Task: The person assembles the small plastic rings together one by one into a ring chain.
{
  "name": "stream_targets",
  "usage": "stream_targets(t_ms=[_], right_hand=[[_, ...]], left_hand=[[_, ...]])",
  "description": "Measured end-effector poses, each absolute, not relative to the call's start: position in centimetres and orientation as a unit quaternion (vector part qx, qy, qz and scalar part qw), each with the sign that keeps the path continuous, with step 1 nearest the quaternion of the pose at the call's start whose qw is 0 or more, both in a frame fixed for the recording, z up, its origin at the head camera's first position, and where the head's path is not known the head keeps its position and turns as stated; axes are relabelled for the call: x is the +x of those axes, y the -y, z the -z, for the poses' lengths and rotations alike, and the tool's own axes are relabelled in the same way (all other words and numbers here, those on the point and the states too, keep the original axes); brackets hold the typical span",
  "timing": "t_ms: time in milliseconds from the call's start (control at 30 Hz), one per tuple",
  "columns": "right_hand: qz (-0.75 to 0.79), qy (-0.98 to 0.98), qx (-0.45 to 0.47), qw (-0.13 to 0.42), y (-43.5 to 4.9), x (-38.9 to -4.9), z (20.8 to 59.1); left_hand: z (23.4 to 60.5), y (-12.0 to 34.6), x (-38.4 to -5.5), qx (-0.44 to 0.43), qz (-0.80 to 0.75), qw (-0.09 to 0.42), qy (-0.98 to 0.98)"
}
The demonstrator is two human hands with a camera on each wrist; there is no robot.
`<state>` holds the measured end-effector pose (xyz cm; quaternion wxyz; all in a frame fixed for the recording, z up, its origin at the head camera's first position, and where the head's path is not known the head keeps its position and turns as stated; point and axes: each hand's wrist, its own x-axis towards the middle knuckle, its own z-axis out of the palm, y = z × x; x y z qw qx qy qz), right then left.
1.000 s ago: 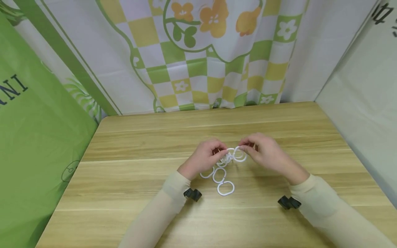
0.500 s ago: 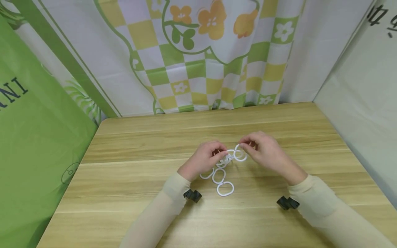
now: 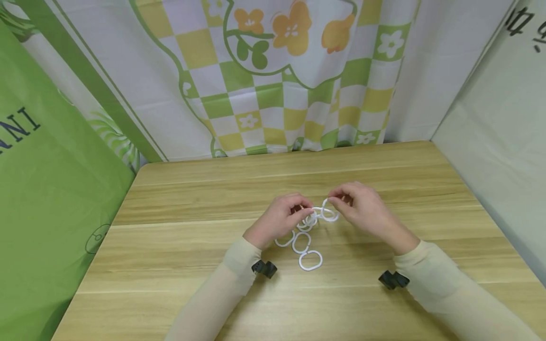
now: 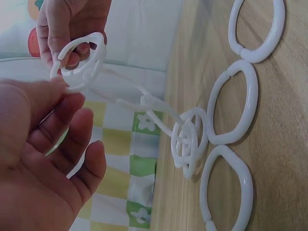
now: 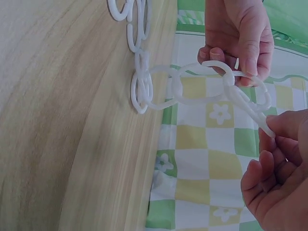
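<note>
Both hands are raised a little over the table, each gripping part of a white plastic ring chain. My left hand (image 3: 279,215) pinches one oval ring between thumb and fingertips. Facing it, my right hand (image 3: 362,208) pinches the end of another ring (image 5: 252,113), which has a narrow gap in its loop and is hooked with the left hand's ring. From these held rings, more links slope down to a small bunched cluster (image 4: 185,144) on the table. Several linked rings (image 4: 250,96) lie flat beyond that cluster, partly hidden by my left hand in the head view.
The wooden table (image 3: 192,265) extends around both arms. A checked, flowered curtain (image 3: 273,94) hangs behind its far edge. Green fabric (image 3: 51,203) is on the left, and a pale sheet (image 3: 499,142) on the right. Small black devices (image 3: 393,280) sit at both wrists.
The ring in my right hand has tilted and its lower part looks flatter against the neighbouring link. Both hands stay nearly in place and keep their grip. The rings on the table lie unmoved.
</note>
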<state>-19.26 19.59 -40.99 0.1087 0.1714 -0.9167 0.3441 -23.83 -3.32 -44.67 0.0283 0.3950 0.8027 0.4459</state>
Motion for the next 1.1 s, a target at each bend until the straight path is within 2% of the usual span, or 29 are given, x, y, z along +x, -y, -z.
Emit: stream_targets(t_ms=[167,600,767,1100], right_hand=[[-0.362,0.910,0.160,0.123,-19.2,-19.2,41.0],[-0.458,0.869,0.137,0.131,-17.7,-19.0,41.0],[-0.505,0.846,0.135,0.110,-17.5,-19.1,41.6],[-0.477,0.865,0.140,0.064,-17.0,-19.1,42.9]], left_hand=[[44.6,3.6,-23.8,0.376,-0.459,0.056,-0.803],[44.6,3.5,-23.9,0.348,-0.486,0.048,-0.800],[44.2,4.0,-24.2,0.323,-0.499,0.028,-0.804],[43.5,5.6,-25.4,0.275,-0.507,-0.025,-0.816]])
